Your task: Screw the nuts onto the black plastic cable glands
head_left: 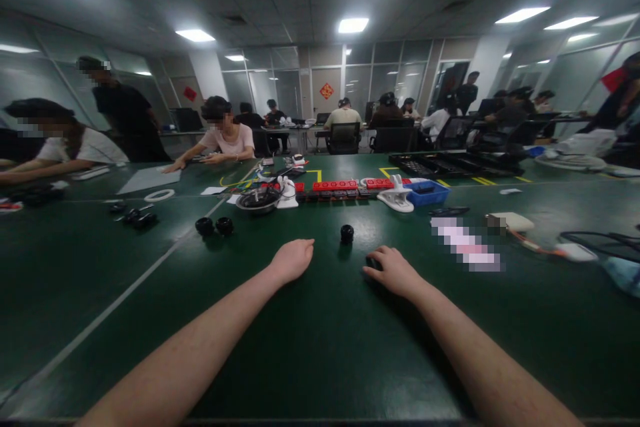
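My left hand [293,259] is over the green table [310,360], its fingers held together and pointing right; what they hold, if anything, is hidden. To the right, my right hand [393,269] has its fingers curled around a small black object [373,263], which shows between thumb and forefinger. A short black cylindrical part [347,234] stands on the table between my hands and a little beyond them, touched by neither. Two similar black parts [215,226] sit side by side left of my left hand.
Across the table's middle lie a row of red blocks [335,185], a round dish [257,200], a white stand [397,196] and a blue bin [429,193]. Cables and a white device [575,251] are at the right. Several people sit around.
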### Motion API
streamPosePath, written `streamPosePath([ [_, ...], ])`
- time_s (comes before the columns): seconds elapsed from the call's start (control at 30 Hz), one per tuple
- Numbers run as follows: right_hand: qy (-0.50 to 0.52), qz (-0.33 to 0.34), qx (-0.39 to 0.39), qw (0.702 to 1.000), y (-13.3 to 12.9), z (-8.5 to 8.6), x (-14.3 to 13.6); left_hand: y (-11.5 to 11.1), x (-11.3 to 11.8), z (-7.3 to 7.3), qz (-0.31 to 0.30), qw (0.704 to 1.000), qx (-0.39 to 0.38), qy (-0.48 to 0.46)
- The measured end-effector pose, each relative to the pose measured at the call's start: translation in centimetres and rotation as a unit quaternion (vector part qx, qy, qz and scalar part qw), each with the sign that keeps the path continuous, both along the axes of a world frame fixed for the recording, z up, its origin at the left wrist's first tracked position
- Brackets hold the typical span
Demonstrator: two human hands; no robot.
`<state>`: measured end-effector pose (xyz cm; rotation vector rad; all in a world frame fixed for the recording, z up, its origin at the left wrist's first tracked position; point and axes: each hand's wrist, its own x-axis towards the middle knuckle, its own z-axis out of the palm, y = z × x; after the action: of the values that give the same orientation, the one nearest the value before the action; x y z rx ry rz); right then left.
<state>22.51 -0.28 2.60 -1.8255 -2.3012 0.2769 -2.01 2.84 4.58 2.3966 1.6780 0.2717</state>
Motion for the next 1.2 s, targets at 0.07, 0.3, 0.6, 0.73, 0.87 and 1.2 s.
streamPosePath([
  [0.07,-0.002,-0.001,0.002,1.0,0.0,-0.1,0.0,-1.0,0.2,0.1,-0.002,1.0,-0.002,-0.006],
  [0.3,-0.007,-0.007,0.007,1.0,0.0,-0.4,-0.1,-4.8,1.5,0.7,-0.025,0.999,-0.009,-0.019],
  [0.6,-0.01,-0.011,0.021,1.0,-0.3,-0.5,-0.3,-7.7,3.3,1.0,-0.071,0.997,0.009,-0.026],
  [0.73,-0.01,-0.013,0.023,1.0,-0.4,-0.5,-0.4,-8.5,4.1,0.7,-0.088,0.995,0.021,-0.03],
  [0.87,-0.012,-0.013,0.024,1.0,-0.4,-0.5,-0.5,-9.0,5.2,-0.1,-0.119,0.991,0.047,-0.033],
  [1.2,-0.015,-0.009,0.031,0.999,-0.2,-0.7,-0.4,-9.8,7.1,-0.7,-0.149,0.984,0.094,-0.028],
])
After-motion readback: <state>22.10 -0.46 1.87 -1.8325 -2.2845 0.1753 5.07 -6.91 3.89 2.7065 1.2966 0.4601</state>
